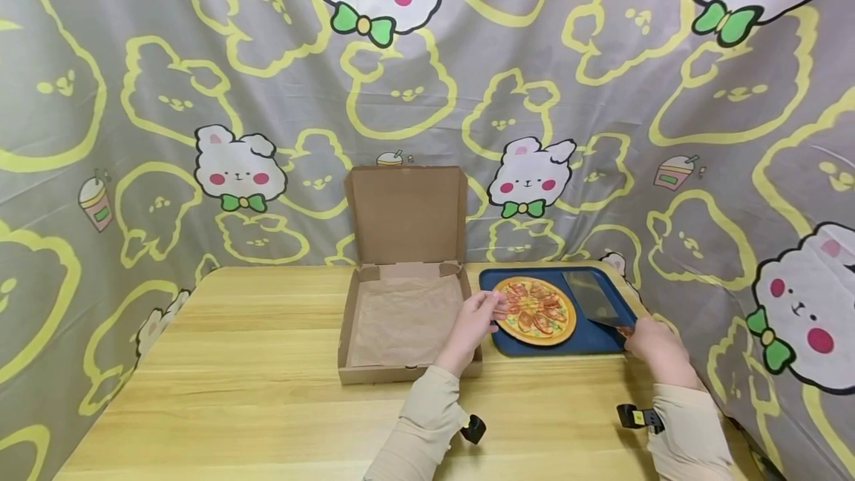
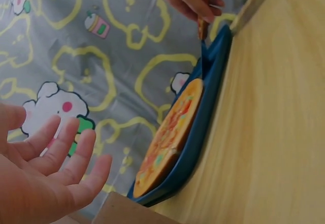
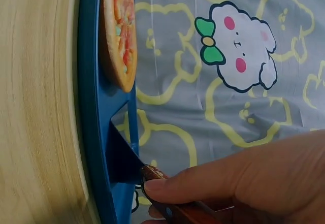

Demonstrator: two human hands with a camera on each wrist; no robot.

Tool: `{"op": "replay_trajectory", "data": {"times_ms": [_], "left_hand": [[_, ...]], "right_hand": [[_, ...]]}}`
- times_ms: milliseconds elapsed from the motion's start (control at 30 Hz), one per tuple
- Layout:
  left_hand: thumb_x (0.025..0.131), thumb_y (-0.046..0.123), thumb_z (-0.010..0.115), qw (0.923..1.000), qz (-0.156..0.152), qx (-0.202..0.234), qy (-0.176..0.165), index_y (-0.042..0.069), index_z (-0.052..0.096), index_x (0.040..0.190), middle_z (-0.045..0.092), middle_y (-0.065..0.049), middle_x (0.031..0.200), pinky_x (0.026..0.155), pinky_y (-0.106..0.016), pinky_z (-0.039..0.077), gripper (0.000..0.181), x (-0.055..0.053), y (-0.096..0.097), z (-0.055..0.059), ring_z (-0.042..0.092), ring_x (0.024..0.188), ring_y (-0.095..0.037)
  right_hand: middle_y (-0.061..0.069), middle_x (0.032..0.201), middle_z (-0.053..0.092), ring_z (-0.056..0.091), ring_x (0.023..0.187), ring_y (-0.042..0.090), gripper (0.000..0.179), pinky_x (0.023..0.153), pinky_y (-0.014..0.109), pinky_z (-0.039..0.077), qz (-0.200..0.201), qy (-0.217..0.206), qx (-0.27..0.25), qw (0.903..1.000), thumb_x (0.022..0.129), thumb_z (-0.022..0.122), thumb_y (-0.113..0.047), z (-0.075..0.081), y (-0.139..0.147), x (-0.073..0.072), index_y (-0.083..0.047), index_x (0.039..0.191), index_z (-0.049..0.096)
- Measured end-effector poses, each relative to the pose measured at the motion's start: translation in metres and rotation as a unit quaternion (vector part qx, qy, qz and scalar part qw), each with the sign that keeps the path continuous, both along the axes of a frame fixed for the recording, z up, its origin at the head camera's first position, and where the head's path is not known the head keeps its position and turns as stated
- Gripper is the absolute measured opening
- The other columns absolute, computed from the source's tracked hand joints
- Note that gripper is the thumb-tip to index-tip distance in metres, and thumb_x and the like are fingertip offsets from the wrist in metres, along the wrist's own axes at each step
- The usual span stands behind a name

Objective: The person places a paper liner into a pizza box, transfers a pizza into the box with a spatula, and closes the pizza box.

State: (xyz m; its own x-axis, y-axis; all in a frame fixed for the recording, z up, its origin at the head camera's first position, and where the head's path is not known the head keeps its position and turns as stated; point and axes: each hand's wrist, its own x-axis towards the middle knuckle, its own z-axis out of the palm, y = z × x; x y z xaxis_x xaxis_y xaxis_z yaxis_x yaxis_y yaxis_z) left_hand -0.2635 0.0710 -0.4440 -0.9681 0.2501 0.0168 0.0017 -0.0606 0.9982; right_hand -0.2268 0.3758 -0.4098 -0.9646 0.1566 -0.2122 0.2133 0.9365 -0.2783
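A round pizza (image 1: 536, 310) with toppings lies on the left part of a blue tray (image 1: 554, 349). To its right, a broad metal spatula (image 1: 591, 299) rests its flat blade at a slant on the tray. My right hand (image 1: 657, 347) grips the spatula's wooden handle (image 3: 185, 213), thumb along the top, at the tray's right edge. At the pizza's left edge in the head view is my left hand (image 1: 477, 318), held above the tray's near-left side. Its fingers are spread and loosely bent in the left wrist view, with nothing in them.
Left of the tray stands an open cardboard pizza box (image 1: 347, 340), its lid (image 1: 409, 214) upright at the back and brown paper (image 1: 401, 321) lining it. My left forearm crosses its right front corner. A patterned curtain (image 1: 280, 95) surrounds the wooden table (image 1: 254, 370).
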Motion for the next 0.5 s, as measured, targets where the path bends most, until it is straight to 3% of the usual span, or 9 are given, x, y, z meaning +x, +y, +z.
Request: {"op": "replay_trajectory", "data": {"times_ms": [133,333,500], "left_hand": [[0.103,0.040,0.044,0.9999,-0.009,0.001,-0.007,0.007,0.065,0.113,0.066,-0.020,0.116,0.090,-0.046,0.053,0.040,0.002,0.004,-0.001,0.061,0.110,-0.040],[0.103,0.037,0.045,0.9999,-0.011,-0.011,-0.004,0.008,0.066,0.111,0.068,-0.017,0.112,0.085,-0.044,0.054,0.037,0.006,0.013,0.001,0.063,0.107,-0.038],[0.102,0.039,0.045,0.9992,-0.025,-0.030,-0.003,0.006,0.066,0.110,0.068,-0.019,0.110,0.082,-0.043,0.054,0.040,0.007,0.027,0.004,0.064,0.104,-0.035]], "right_hand": [[0.027,0.088,0.059,0.054,0.072,0.033,0.022,0.060,0.039,0.043,0.004,0.021,0.004,0.9998,0.089,0.057,-0.010,-0.006,0.007,-0.003,0.011,0.095,0.063],[0.015,0.069,0.053,0.049,0.060,0.026,0.016,0.055,0.033,0.039,0.034,0.062,0.008,0.9975,0.085,0.057,-0.006,0.001,0.007,0.001,0.004,0.073,0.057],[0.011,0.069,0.049,0.047,0.059,0.023,0.014,0.054,0.031,0.037,0.022,0.047,-0.019,0.9985,0.085,0.056,-0.008,0.005,0.007,0.003,0.000,0.074,0.054]]}}
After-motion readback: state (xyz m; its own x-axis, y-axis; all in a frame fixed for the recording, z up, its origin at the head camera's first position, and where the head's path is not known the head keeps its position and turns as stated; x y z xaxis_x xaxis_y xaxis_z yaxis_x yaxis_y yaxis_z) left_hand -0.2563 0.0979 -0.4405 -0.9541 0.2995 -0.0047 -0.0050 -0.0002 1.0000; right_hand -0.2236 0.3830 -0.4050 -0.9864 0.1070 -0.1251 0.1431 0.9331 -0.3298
